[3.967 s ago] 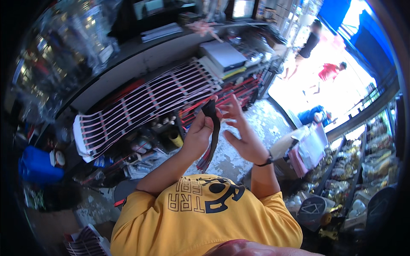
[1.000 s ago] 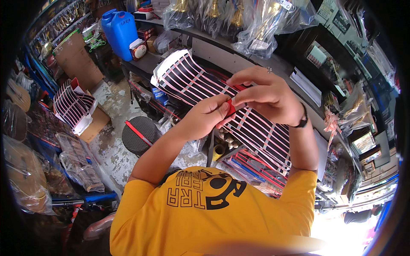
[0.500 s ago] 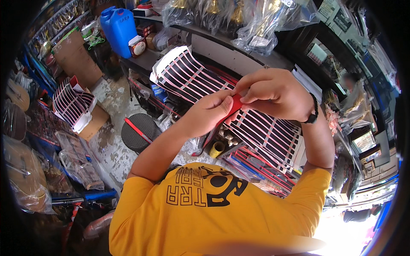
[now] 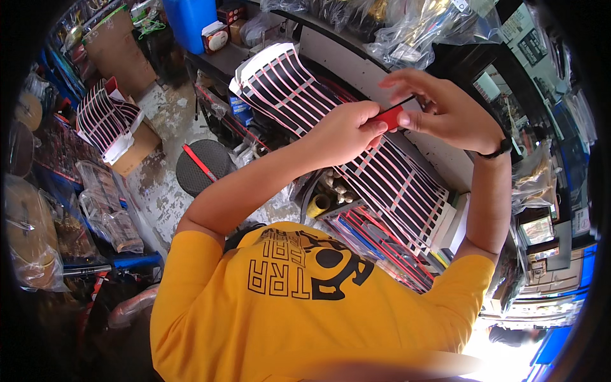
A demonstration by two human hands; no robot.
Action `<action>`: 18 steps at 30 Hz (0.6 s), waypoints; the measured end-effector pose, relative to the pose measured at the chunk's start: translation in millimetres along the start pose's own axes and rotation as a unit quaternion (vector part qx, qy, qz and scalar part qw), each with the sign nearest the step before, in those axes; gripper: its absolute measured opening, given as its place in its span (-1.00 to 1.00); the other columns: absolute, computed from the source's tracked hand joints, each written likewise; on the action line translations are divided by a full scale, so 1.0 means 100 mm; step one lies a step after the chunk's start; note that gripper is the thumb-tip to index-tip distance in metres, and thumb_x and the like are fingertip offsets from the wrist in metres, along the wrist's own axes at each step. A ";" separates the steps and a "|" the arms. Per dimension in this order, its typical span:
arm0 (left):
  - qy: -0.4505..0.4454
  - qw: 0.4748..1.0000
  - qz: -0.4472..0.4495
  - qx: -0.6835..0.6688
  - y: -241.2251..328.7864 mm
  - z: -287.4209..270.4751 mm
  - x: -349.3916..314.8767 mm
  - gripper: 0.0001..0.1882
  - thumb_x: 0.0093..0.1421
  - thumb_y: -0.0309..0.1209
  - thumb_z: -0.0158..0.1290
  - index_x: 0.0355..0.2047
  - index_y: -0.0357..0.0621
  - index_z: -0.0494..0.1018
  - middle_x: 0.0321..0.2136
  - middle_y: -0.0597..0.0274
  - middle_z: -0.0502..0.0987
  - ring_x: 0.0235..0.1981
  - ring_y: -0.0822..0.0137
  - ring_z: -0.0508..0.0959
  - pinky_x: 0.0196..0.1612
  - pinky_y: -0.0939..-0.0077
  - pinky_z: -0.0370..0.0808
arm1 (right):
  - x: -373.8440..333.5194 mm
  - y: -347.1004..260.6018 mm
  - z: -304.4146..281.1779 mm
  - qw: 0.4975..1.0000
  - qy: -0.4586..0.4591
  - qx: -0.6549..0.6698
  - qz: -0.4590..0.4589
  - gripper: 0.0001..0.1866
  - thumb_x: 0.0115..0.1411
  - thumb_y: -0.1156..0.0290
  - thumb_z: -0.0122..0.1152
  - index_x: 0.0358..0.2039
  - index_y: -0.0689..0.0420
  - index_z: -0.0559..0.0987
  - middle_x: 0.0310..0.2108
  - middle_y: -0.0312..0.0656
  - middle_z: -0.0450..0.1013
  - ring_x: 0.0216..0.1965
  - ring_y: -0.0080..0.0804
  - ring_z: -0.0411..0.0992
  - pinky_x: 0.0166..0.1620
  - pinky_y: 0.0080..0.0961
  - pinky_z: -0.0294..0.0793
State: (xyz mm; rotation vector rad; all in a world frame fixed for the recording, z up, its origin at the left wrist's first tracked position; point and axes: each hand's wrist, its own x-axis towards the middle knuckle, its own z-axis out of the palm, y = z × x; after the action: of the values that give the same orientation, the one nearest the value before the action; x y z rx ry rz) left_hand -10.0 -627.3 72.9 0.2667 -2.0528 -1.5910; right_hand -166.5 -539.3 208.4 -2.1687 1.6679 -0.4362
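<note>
In front of my chest I hold a small red strip [image 4: 387, 119] with a thin black edge. My left hand [image 4: 349, 130] is closed on its near end, thumb on top. My right hand [image 4: 449, 118] is at the other end, its thumb against the red face and some fingers curled behind, partly hidden. Its upper fingers are raised and slightly blurred. Beneath both hands lies a long sheet [image 4: 407, 191] of black panels with pink and white stripes, curling up at its far left end.
A round black stool [image 4: 197, 181] on the worn floor bears another red strip [image 4: 199, 162]. More striped sheets [image 4: 105, 118] rest on a cardboard box [image 4: 141, 149] at left. A yellow tube [image 4: 319, 205] stands below the sheet. At the back are a blue jug [image 4: 191, 25] and plastic-wrapped goods [image 4: 407, 38].
Both hands have moved right with the red strip, which now lies more level. My right hand's upper fingers have lifted away from it. The view has shifted slightly.
</note>
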 end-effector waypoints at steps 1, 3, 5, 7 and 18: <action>-0.008 1.000 -0.006 -0.007 -0.01 0.00 0.03 -0.85 0.38 -0.45 -0.09 -0.29 -0.25 0.43 -0.57 0.35 0.44 -0.53 0.56 0.40 -0.43 0.60 0.34 | 0.01 -0.01 -0.02 0.999 -0.023 -0.016 0.027 -0.64 0.26 0.24 0.23 -0.04 0.19 0.47 -0.36 -0.22 0.51 -0.41 -0.61 0.45 -0.41 -0.65 0.38; -0.018 1.000 -0.011 -0.019 -0.03 0.01 0.07 -0.81 0.38 -0.44 -0.09 -0.16 -0.29 0.45 -0.53 0.34 0.47 -0.50 0.56 0.43 -0.39 0.62 0.37 | 0.06 -0.01 -0.03 0.989 -0.074 -0.037 0.123 -0.74 0.27 0.29 0.19 -0.16 0.21 0.49 -0.47 -0.23 0.50 -0.50 -0.62 0.43 -0.48 -0.64 0.35; -0.040 0.998 -0.011 -0.046 -0.07 0.01 0.11 -0.77 0.39 -0.43 -0.09 -0.08 -0.33 0.44 -0.50 0.32 0.49 -0.47 0.55 0.47 -0.35 0.62 0.40 | 0.09 -0.02 0.00 0.990 -0.061 -0.045 0.123 -0.82 0.25 0.40 0.17 -0.32 0.27 0.45 -0.58 -0.27 0.44 -0.59 -0.60 0.38 -0.52 -0.61 0.34; -0.073 0.987 0.000 -0.140 -0.11 0.02 0.13 -0.71 0.40 -0.39 -0.08 0.01 -0.36 0.37 -0.38 0.23 0.54 -0.35 0.49 0.53 -0.20 0.57 0.46 | 0.12 -0.02 -0.01 0.990 -0.062 -0.041 0.120 -0.83 0.23 0.45 0.19 -0.35 0.30 0.44 -0.57 -0.26 0.42 -0.59 -0.60 0.37 -0.51 -0.60 0.33; -0.132 0.969 0.060 -0.201 -0.19 0.02 0.33 -0.68 0.42 -0.33 -0.11 0.08 -0.22 0.37 -0.32 0.26 0.56 -0.21 0.47 0.54 -0.07 0.54 0.43 | 0.31 -0.14 -0.51 0.970 -0.128 -0.137 0.154 -0.90 0.23 0.56 0.15 -0.31 0.24 0.40 -0.55 -0.30 0.39 -0.55 -0.67 0.37 -0.58 -0.69 0.26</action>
State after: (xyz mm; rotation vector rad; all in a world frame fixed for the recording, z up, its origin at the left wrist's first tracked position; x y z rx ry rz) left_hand -42.0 -646.4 64.1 -0.2240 -1.8283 -2.0006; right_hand -170.2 -570.8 260.9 -1.9871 1.9564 0.1622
